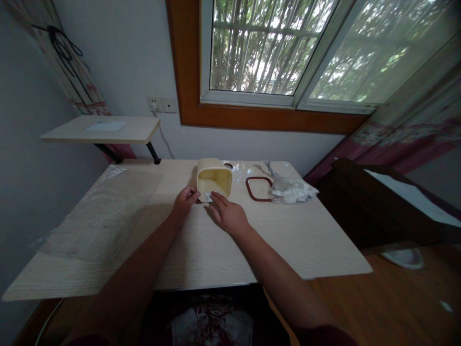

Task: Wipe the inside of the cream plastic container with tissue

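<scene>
A cream-yellow container (215, 178) stands on the pale wooden table (216, 250), its open side facing me. My left hand (186, 199) is at its lower left edge, fingers curled around something I cannot make out. At the front lip, my right hand (228, 211) has its fingers extended, the tips touching a small whitish piece (208, 197) there. To the right lies a reddish-brown rounded frame (248, 186), beside a clear plastic bag (293, 190) with white contents.
Clear plastic sheeting (104, 216) covers the table's left part. A raised shelf (101, 129) with a paper stands at the back left. Beyond the table's right edge is a dark wooden piece of furniture (378, 211).
</scene>
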`<control>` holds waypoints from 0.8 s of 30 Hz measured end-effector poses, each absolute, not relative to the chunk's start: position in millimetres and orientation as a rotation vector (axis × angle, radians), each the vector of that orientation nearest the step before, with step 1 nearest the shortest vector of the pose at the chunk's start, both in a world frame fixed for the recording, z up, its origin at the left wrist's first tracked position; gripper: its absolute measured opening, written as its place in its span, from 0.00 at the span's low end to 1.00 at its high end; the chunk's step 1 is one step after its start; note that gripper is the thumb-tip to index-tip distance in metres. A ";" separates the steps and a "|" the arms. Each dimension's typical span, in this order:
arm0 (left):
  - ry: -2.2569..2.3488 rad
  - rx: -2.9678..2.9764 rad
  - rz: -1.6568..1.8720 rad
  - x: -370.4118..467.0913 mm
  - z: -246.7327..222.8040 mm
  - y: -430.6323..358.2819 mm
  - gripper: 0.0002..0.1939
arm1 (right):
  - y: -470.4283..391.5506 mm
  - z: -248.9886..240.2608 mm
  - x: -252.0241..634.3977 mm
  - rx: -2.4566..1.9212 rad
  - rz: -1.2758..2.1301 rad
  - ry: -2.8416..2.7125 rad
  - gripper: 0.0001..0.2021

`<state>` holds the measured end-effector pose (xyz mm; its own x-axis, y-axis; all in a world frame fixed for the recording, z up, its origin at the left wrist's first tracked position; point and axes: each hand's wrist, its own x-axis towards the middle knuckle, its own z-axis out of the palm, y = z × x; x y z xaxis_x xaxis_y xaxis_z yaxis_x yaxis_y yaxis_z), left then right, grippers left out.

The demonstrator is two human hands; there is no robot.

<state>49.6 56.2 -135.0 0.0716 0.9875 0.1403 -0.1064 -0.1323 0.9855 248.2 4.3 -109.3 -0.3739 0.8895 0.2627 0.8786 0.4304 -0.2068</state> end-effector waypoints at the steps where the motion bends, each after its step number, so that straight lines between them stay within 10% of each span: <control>1: 1.008 1.268 1.297 49.6 -135.2 56.5 0.18 | 4.3 -109.1 248.4 -1.532 0.040 -2.351 0.26; 24: 1.026 1.287 1.275 51.3 -133.2 54.6 0.17 | 1.8 -108.9 245.1 -1.471 0.077 -2.408 0.27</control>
<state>51.3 54.6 -133.2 0.0799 0.9878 0.1336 -0.0801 -0.1273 0.9886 245.1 1.8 -108.9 -0.4205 0.8751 0.2396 0.8579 0.4694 -0.2088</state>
